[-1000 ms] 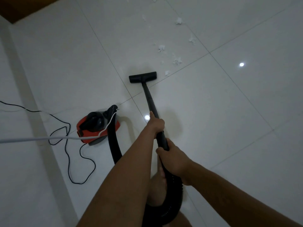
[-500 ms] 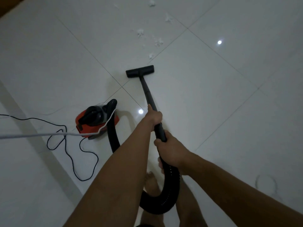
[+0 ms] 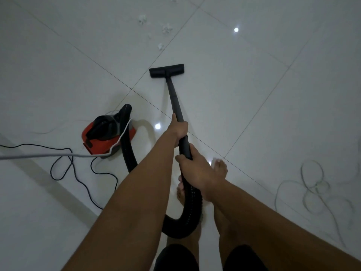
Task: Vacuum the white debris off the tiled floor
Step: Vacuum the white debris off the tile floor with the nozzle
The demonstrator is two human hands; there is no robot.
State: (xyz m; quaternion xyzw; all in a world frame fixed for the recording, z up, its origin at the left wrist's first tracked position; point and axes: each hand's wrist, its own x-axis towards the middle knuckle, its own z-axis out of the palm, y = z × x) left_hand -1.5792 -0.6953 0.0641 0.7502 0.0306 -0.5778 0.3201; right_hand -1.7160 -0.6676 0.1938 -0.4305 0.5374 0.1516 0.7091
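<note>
Both hands hold a black vacuum wand [image 3: 174,94]. My left hand [image 3: 179,130] grips it higher up the tube, and my right hand [image 3: 197,171] grips it lower, where the ribbed hose [image 3: 187,212] begins. The flat black floor nozzle [image 3: 166,70] rests on the white tiled floor [image 3: 244,90]. Small bits of white debris [image 3: 166,28] lie beyond the nozzle, with one piece [image 3: 160,46] nearest and apart from it. The hose loops behind my arms to the red and black vacuum body [image 3: 106,133] on the left.
A black power cord [image 3: 82,173] snakes over the floor left of the vacuum, and a white cable [image 3: 58,155] crosses it at mid height. A pale coiled cable [image 3: 316,188] lies at the right. My bare feet [image 3: 219,169] stand under the hose.
The nozzle has drawn back toward me, away from the debris, which now sits farther beyond it. The view has tilted down, showing my feet and the coiled cable.
</note>
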